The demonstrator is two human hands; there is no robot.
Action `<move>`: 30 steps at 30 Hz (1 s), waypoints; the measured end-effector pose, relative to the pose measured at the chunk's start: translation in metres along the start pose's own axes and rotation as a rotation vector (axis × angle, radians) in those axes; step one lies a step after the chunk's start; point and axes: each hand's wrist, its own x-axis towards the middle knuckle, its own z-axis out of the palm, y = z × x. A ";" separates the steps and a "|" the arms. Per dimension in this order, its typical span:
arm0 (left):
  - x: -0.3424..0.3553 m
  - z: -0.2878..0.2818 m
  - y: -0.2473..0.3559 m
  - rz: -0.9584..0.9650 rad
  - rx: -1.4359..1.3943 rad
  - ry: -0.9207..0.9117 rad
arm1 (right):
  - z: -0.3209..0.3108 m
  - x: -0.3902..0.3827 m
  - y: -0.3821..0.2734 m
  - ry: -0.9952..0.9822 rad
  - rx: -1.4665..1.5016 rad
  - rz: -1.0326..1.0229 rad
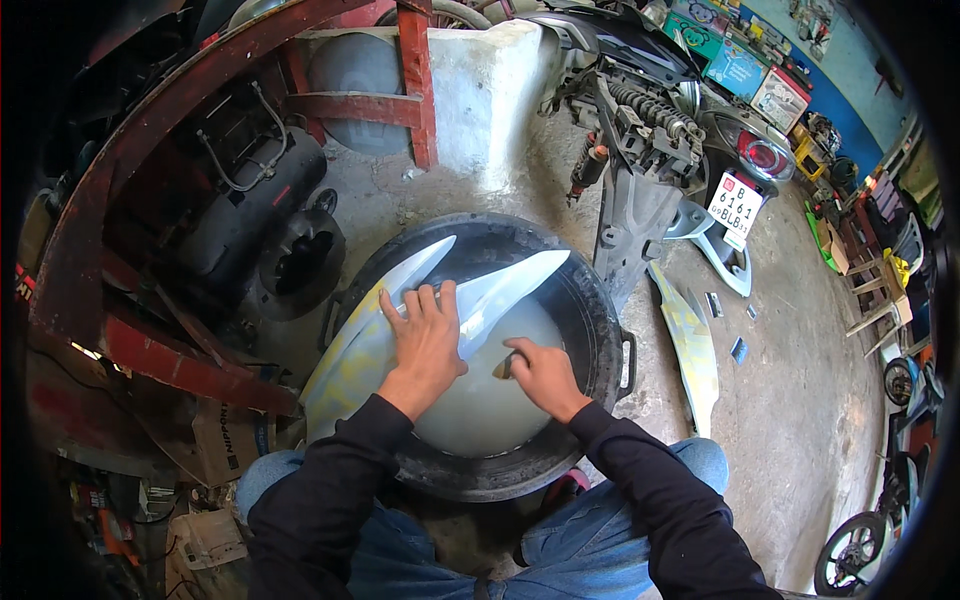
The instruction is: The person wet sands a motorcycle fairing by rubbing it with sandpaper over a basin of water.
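Observation:
A white fairing panel with yellowish patches and two pointed tips leans across a black tub of cloudy water. My left hand grips the panel near its middle, fingers spread and curled over it. My right hand, right of the panel and over the water, is closed on a small brownish pad, partly hidden by the fingers; its exact kind is unclear.
Another white-yellow panel and small blue pieces lie right on the concrete. A partly dismantled motorbike stands behind. Left are a red frame and black compressor. Chairs and wheels line the far right.

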 end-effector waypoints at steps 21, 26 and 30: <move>-0.007 0.028 -0.006 0.027 0.078 -0.055 | -0.019 0.042 0.040 -0.562 0.915 0.951; -0.004 0.023 0.000 0.053 0.064 -0.139 | -0.049 0.078 -0.010 -0.317 0.578 0.500; -0.002 0.011 0.000 0.072 0.038 -0.215 | -0.052 0.084 -0.017 -0.122 0.380 0.228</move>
